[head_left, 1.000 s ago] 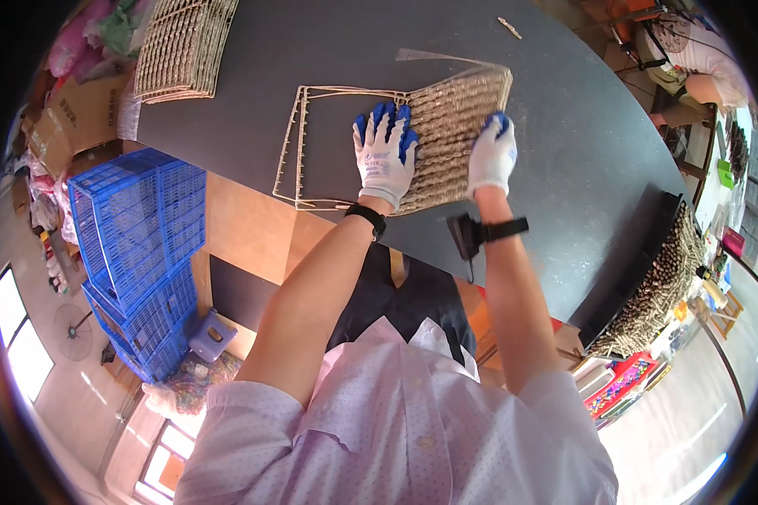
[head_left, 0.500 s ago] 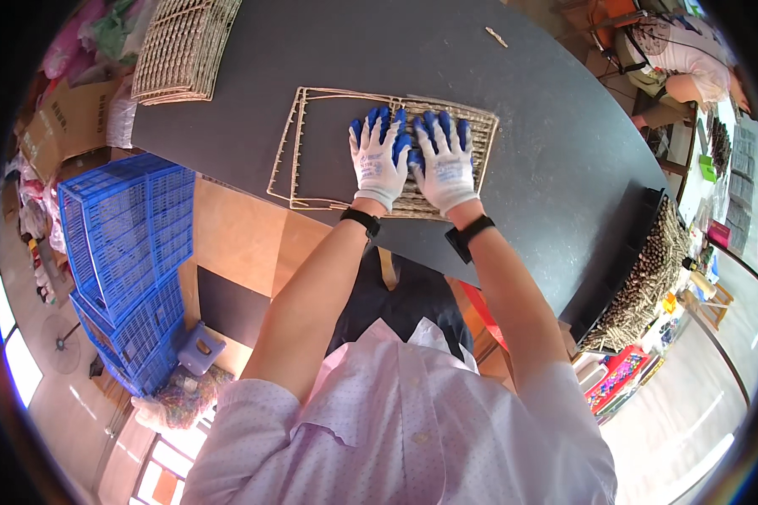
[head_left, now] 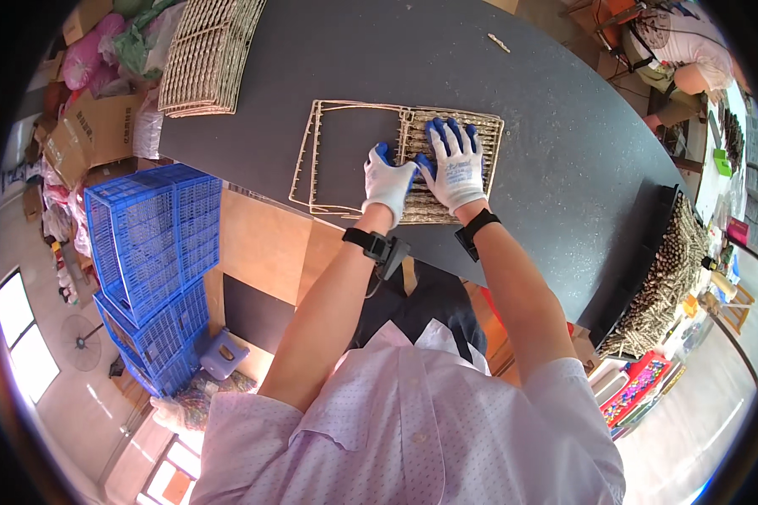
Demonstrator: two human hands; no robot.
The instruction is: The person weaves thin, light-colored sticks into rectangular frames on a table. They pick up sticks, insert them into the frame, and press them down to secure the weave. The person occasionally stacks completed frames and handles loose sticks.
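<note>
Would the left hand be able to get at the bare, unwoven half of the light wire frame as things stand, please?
Probably yes. The left hand rests at the woven edge, right beside the bare half of the wire frame, and only dark tabletop shows there; nothing lies between.

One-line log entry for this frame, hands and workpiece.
left hand: flat on woven panel | right hand: flat on woven panel | bare wire frame: left part unwoven | dark table

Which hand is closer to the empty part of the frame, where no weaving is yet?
The left hand, probably. It rests at the edge of the woven mat, right beside the bare side of the frame. The right hand lies flat on the woven part, farther from that bare side.
</note>
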